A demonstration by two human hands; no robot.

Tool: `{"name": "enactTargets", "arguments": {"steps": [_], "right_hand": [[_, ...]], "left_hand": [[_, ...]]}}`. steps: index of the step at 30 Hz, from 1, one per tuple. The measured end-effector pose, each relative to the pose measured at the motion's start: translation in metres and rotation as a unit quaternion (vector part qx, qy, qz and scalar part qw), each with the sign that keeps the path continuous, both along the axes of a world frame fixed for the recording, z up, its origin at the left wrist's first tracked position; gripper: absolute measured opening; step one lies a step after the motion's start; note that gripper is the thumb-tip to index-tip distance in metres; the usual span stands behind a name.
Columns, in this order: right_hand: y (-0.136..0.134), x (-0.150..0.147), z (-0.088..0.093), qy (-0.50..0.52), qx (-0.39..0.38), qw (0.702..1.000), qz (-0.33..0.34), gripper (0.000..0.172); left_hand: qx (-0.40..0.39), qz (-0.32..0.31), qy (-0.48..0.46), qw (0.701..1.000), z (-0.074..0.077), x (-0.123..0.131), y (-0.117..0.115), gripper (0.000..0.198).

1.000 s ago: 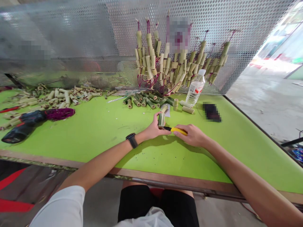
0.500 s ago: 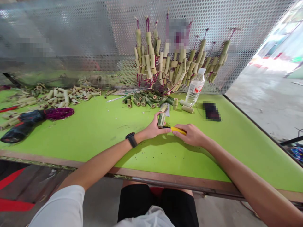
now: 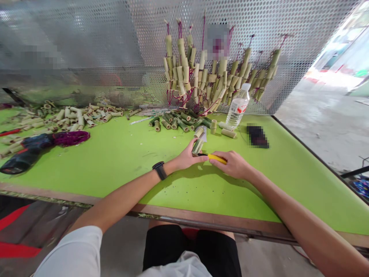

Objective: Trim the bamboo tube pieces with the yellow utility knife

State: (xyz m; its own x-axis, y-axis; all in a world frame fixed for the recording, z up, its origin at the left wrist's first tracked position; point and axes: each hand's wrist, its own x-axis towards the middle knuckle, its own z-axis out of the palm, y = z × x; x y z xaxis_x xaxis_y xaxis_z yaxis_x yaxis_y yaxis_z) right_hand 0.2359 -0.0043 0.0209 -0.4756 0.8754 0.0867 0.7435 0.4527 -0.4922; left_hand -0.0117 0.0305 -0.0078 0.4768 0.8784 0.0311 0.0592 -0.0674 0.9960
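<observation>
the left hand (image 3: 186,157) has its fingers curled tight round a short bamboo piece (image 3: 197,147), tilting it on the green table (image 3: 115,157) so its lower end meets the blade. the right hand (image 3: 235,164) is closed on a yellow knife (image 3: 216,158), tip pressed to the bamboo, seemingly for control. both work in front of the water bottle (image 3: 238,107), slightly left of it. cut green pieces (image 3: 178,121) lie just left of the bottle, handy; strung bundles (image 3: 207,77) hang behind it.

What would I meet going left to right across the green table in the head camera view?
In order: drill → purple thread bundle → left hand → bamboo piece → yellow knife → right hand → dark blurred object.
</observation>
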Motion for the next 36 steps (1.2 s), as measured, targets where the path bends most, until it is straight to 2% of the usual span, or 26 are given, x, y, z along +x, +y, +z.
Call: {"name": "enactTargets", "arguments": {"steps": [13, 17, 28, 36], "right_hand": [[0.0014, 0.0003, -0.0012, -0.001, 0.001, 1.000, -0.029, 0.056], [0.0020, 0.0005, -0.0016, -0.001, -0.002, 1.000, -0.029, 0.055], [0.0019, 0.0005, -0.0021, 0.006, -0.013, 1.000, -0.021, 0.054], [0.0016, -0.0001, -0.0012, 0.004, -0.009, 1.000, -0.018, 0.053]], "left_hand": [[0.018, 0.052, 0.049, 0.997, -0.0002, 0.0035, -0.0016, 0.114], [0.014, 0.052, 0.054, 0.997, 0.0029, 0.0038, -0.0023, 0.119], [0.025, 0.061, 0.044, 0.997, -0.0048, 0.0011, 0.0007, 0.109], [0.031, 0.044, 0.043, 0.998, -0.0036, 0.0011, 0.0006, 0.109]]}}
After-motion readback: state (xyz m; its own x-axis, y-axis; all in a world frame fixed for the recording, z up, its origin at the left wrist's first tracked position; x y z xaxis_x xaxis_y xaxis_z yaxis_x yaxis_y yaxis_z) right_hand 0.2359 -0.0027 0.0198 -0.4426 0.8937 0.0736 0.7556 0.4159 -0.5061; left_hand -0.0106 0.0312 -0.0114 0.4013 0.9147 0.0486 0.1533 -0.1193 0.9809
